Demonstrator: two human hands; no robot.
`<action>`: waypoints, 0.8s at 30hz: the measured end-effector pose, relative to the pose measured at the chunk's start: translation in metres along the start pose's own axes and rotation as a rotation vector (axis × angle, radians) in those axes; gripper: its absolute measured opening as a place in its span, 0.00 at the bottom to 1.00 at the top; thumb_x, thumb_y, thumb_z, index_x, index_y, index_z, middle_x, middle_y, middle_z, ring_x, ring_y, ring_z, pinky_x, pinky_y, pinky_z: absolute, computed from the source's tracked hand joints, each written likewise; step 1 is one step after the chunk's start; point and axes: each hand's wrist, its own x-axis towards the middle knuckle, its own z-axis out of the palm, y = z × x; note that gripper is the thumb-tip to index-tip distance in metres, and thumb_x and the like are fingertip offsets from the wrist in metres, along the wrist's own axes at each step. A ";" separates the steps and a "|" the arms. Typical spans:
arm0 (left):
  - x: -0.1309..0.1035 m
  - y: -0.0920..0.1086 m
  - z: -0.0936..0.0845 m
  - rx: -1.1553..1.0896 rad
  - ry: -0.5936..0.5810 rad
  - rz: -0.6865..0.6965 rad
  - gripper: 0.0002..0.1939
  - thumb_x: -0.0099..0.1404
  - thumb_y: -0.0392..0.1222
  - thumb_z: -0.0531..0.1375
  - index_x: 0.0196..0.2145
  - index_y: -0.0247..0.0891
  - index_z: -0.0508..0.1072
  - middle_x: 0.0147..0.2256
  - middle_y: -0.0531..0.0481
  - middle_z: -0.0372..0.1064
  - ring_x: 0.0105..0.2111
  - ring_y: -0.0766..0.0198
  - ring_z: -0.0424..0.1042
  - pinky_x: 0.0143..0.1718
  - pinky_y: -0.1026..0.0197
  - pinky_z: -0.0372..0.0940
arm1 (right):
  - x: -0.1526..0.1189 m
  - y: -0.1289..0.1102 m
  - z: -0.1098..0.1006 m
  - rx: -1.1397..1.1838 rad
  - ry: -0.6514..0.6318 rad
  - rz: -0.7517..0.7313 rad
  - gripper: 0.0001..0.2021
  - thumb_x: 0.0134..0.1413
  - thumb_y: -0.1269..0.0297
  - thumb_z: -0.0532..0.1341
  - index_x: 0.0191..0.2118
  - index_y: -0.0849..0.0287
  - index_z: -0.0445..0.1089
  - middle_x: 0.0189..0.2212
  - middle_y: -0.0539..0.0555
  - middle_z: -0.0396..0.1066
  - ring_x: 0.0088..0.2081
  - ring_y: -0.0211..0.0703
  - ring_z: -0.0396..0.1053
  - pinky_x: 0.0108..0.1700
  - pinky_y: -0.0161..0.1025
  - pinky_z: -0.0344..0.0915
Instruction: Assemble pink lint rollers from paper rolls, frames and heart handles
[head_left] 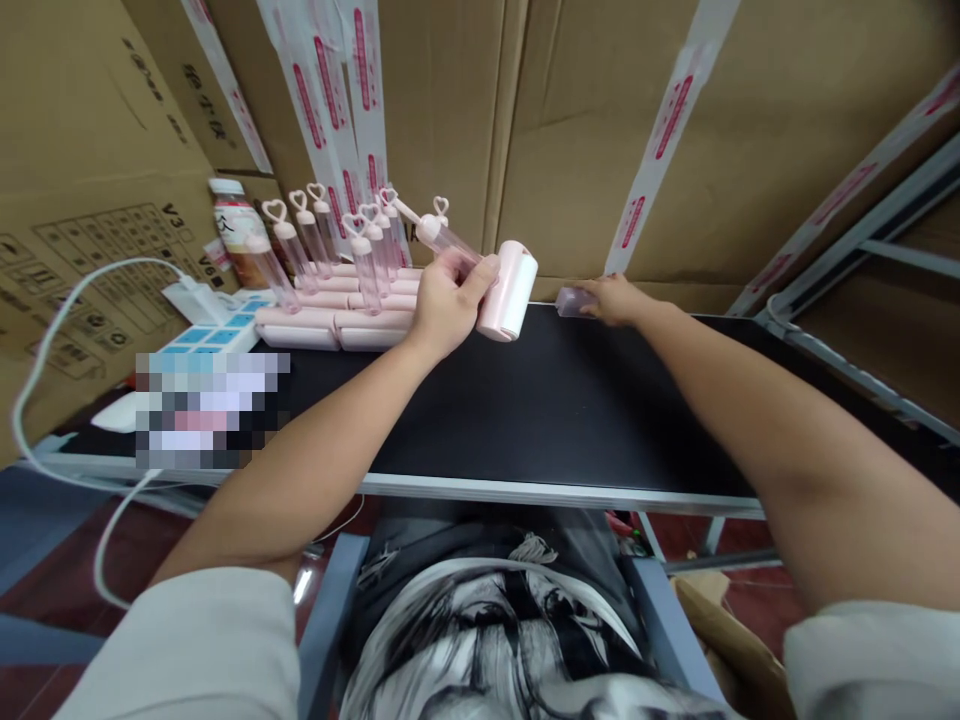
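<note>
My left hand [448,308] is closed around the clear tube handle of a pink-and-white lint roller [507,291], raised tilted above the black table [510,430]. Its heart-ended handle points up and left, away from the thick cylindrical head. At the table's back edge, my right hand [616,300] has its fingers on a small translucent pale-purple piece [574,301]; its exact kind is unclear. Left of my left hand lie several similar lint rollers [298,328] in rows, their clear handles with heart loops standing up.
A power strip [214,340] with a white plug [196,300] sits at the left, near a drink bottle [236,235]. A blurred-out object [214,410] lies in front. Cardboard [570,130] walls the back, and a metal rack [870,365] stands at the right.
</note>
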 end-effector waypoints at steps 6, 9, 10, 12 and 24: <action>-0.002 0.001 0.002 -0.008 -0.011 0.012 0.18 0.72 0.57 0.69 0.35 0.40 0.75 0.31 0.51 0.76 0.33 0.65 0.75 0.38 0.62 0.70 | -0.013 -0.011 -0.009 0.187 0.064 0.138 0.33 0.59 0.62 0.67 0.70 0.64 0.72 0.68 0.72 0.72 0.71 0.76 0.65 0.73 0.73 0.57; -0.004 0.007 0.003 -0.112 -0.014 -0.017 0.21 0.69 0.61 0.70 0.37 0.39 0.76 0.35 0.49 0.79 0.34 0.64 0.77 0.35 0.62 0.72 | -0.027 -0.037 -0.019 0.281 0.175 0.155 0.34 0.68 0.55 0.61 0.74 0.67 0.65 0.74 0.75 0.63 0.75 0.75 0.60 0.73 0.72 0.58; -0.005 0.011 0.003 -0.153 -0.029 -0.043 0.23 0.68 0.64 0.70 0.39 0.39 0.76 0.37 0.48 0.80 0.35 0.62 0.79 0.33 0.62 0.73 | -0.034 -0.051 -0.024 0.343 0.201 0.142 0.34 0.72 0.51 0.56 0.75 0.65 0.62 0.73 0.73 0.64 0.74 0.68 0.63 0.73 0.66 0.62; -0.009 0.017 0.006 -0.216 -0.061 -0.105 0.28 0.64 0.68 0.71 0.42 0.39 0.76 0.40 0.46 0.81 0.36 0.60 0.81 0.30 0.62 0.74 | -0.049 -0.087 -0.036 0.775 0.241 0.083 0.34 0.77 0.41 0.44 0.75 0.58 0.59 0.69 0.69 0.71 0.65 0.58 0.75 0.64 0.58 0.74; 0.003 0.017 -0.009 -0.245 -0.092 -0.132 0.31 0.69 0.75 0.60 0.53 0.47 0.70 0.44 0.45 0.81 0.43 0.55 0.84 0.40 0.53 0.79 | -0.103 -0.146 -0.076 1.406 0.410 0.069 0.46 0.45 0.23 0.70 0.63 0.44 0.63 0.60 0.59 0.76 0.60 0.60 0.75 0.56 0.52 0.77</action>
